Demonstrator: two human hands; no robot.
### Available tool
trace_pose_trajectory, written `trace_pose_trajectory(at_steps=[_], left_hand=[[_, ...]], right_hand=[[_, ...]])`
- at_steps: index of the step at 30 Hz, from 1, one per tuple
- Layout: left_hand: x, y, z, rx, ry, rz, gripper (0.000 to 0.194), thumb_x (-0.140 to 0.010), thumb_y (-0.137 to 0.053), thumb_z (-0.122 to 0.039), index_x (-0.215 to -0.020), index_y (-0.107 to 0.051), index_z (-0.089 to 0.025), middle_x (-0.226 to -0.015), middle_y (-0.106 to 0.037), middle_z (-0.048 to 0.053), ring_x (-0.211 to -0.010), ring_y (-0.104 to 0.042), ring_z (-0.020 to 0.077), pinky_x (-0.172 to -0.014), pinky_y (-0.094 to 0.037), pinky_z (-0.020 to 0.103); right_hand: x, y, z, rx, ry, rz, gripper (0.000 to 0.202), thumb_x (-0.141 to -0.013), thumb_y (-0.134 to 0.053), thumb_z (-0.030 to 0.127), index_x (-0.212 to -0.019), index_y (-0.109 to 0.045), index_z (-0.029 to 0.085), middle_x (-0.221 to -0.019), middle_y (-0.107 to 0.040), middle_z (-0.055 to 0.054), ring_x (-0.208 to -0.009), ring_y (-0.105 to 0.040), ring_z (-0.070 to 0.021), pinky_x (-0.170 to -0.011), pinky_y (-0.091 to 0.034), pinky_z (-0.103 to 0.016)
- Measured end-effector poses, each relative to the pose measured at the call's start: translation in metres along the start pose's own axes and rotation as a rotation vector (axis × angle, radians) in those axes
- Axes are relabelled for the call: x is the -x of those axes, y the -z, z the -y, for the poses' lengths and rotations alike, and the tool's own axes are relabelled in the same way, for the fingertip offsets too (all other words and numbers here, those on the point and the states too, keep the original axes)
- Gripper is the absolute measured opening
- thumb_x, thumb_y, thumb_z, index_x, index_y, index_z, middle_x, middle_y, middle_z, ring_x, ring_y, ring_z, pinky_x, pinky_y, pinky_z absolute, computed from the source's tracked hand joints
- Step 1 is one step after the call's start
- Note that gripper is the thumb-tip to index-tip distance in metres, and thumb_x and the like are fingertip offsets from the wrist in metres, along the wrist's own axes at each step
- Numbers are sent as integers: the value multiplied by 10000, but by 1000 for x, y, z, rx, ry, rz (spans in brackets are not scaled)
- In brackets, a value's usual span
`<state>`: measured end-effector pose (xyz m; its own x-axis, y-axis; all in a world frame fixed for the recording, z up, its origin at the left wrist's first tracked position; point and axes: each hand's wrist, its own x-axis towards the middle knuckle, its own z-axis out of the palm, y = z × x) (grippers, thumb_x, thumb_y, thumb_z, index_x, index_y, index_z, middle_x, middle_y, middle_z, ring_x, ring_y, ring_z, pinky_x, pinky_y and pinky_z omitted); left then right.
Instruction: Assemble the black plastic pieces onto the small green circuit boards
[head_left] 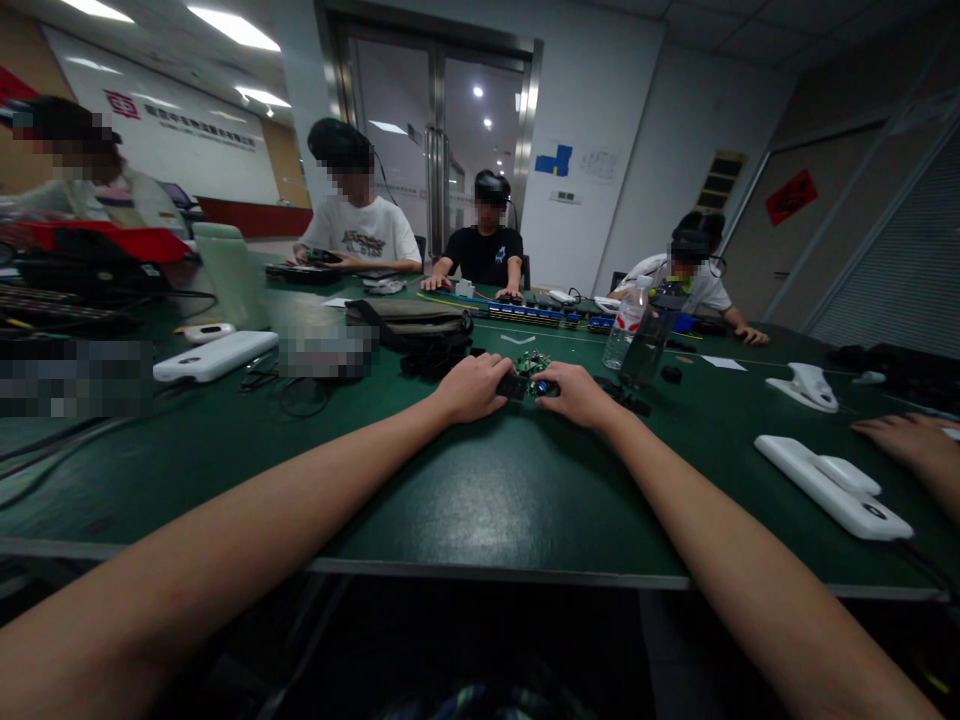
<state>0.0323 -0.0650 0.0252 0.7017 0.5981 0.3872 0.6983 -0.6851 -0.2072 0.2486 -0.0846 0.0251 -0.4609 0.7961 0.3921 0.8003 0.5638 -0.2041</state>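
Note:
My left hand (474, 388) has its fingers closed on a small black part (513, 387) over the green table (465, 500). Just to the right, my right hand (576, 393) pinches a small dark piece with a blue spot (541, 387). The two hands are a short gap apart. Right behind them lies a cluster of small green circuit pieces (531, 362). Some black parts (624, 396) rest beside my right hand. Fine details between the fingertips are too small to make out.
A grey-brown bag (409, 320) and a green bottle (227, 275) are at the left. A clear bottle (624, 325) and a dark bottle (654, 335) stand right of centre. White devices (832, 485) lie at the right, near another person's hand (911, 445). People sit across the table.

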Motion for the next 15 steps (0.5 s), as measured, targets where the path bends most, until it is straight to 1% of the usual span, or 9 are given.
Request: trace_pose_trajectory(at_steps=[5,11,15], left_hand=[[0,0,-1,-26,-6,5,274,-824,-592,-302,-1049,-521,-164,-1068,-638,117,-995,-599,274,-825,-456,374],[0,0,-1,-36,-12,-1,272,-812,-596,-306,-1037,-525,-170,-1069,-641,111,-983,-600,271,-818,-456,372],[0,-1,-2,-21,-5,-18,266,-812,-584,-305,-1035,-523,-174,-1052,-641,106,-968,-600,266,-793,-461,364]], right_hand=[[0,-4,-4,11,29,-30,332,-718,-760,143,-1049,-734,157,-940,-674,-71,-863,-614,-185,-811,-449,-291],[1,-2,-3,12,25,-13,314,-720,-755,162,-1034,-733,163,-950,-694,-75,-870,-629,-193,-821,-453,-298],[2,-2,-2,-16,27,-8,346,-715,-734,152,-1060,-712,158,-1007,-710,-80,-894,-639,-196,-829,-461,-300]])
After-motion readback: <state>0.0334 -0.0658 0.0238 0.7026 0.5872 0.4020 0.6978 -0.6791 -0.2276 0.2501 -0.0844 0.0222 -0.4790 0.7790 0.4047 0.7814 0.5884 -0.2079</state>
